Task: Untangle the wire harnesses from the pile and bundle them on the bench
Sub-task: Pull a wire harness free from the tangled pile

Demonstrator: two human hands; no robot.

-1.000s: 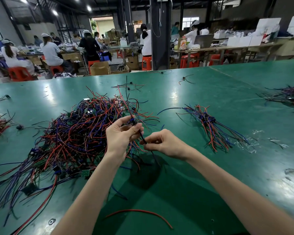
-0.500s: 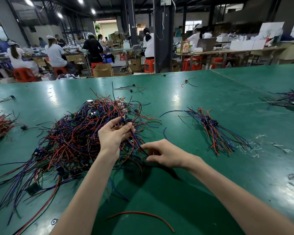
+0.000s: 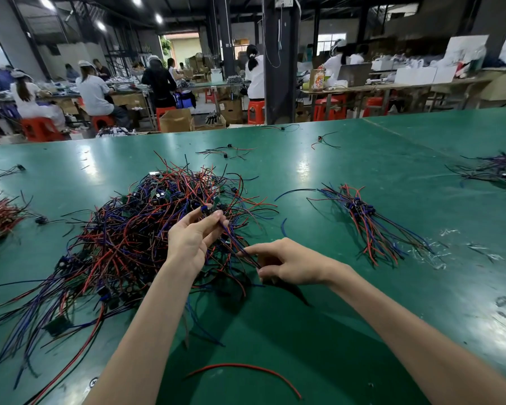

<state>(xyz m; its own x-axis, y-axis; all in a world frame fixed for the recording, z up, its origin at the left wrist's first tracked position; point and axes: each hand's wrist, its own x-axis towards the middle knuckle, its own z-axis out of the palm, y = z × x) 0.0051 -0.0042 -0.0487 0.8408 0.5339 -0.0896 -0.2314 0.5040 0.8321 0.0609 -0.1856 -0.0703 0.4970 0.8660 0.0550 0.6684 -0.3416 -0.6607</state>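
one harness (image 3: 234,242) is half out of the big pile (image 3: 120,238), which sits centre-left of the frame on the green bench (image 3: 319,331). left hand (image 3: 192,244) is pinching the little dark connector block (image 3: 206,208) at the harness's top end, right over the pile. right hand (image 3: 289,264) is just below and to the right of it, thumb and index closed on the wire tails of the same harness. the sorted bundle (image 3: 368,226) lies right of centre, well apart from the pile.

handling-wise i'd guess these are super light and floppy. it's thin insulated wire with no real stiffness, so they'll snag on every loop rather than slide free. the connector looks like the only solid bit, so that's where to hold, then run the other hand down the tails instead of yanking. pulling hard probably just drags half the pile along or stresses the joints at the connector.
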